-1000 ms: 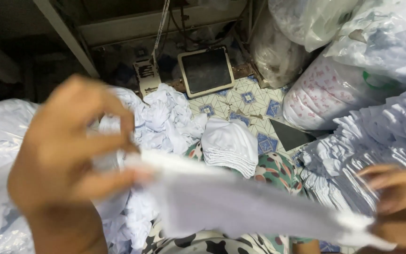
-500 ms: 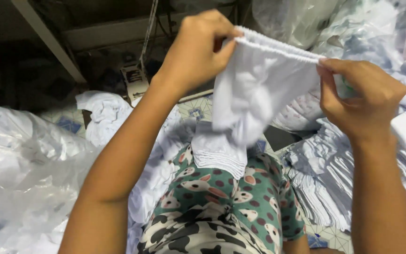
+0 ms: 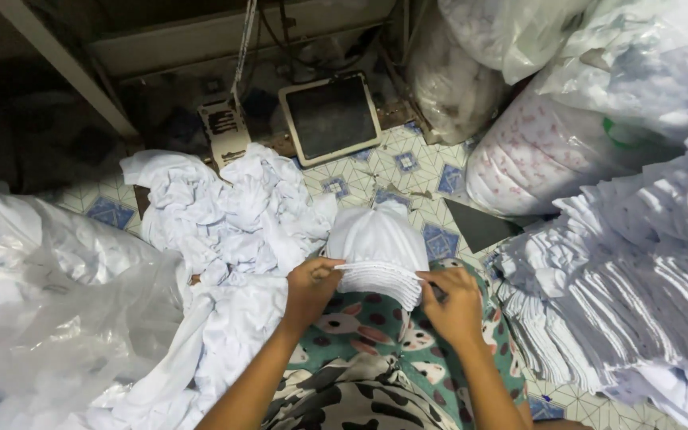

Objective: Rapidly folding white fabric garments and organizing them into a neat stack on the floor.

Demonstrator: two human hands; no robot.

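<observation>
Head view, looking down at 2 hands on 1 small stack. Fingertips of the left hand [image 3: 310,288] curled narrow against the left end of the stack's ribbed edge, thumb on top, pinching it. Fingertips of the right hand [image 3: 449,304] bent likewise at the right end, pressed to the same edge and seemingly pinching it too, though the grip there partly hidden by the knuckles. Between them, the stack of folded white garments [image 3: 378,251], resting on the patterned lap [image 3: 368,334], domed top away from the body and layered ribbed edges toward it. Long axis of that edge running left to right, straight from one hand to the other, tilting a little lower at the right. Stack lying just beyond the fingertips, away from the body; both hands touching it, neither clearly nearer, the left set slightly higher in the frame.

Farther out: a crumpled heap of white cloth [image 3: 224,211] just left of the stack, spilling down beside the left forearm. A big clear plastic bag [image 3: 49,295] well off to the left. A tall pile of folded white pieces [image 3: 623,295] near the right arm, not touching it. Beyond the stack, patterned floor tiles [image 3: 408,163], a dark flat pedal [image 3: 332,117], and stuffed plastic sacks [image 3: 551,151] at upper right.
</observation>
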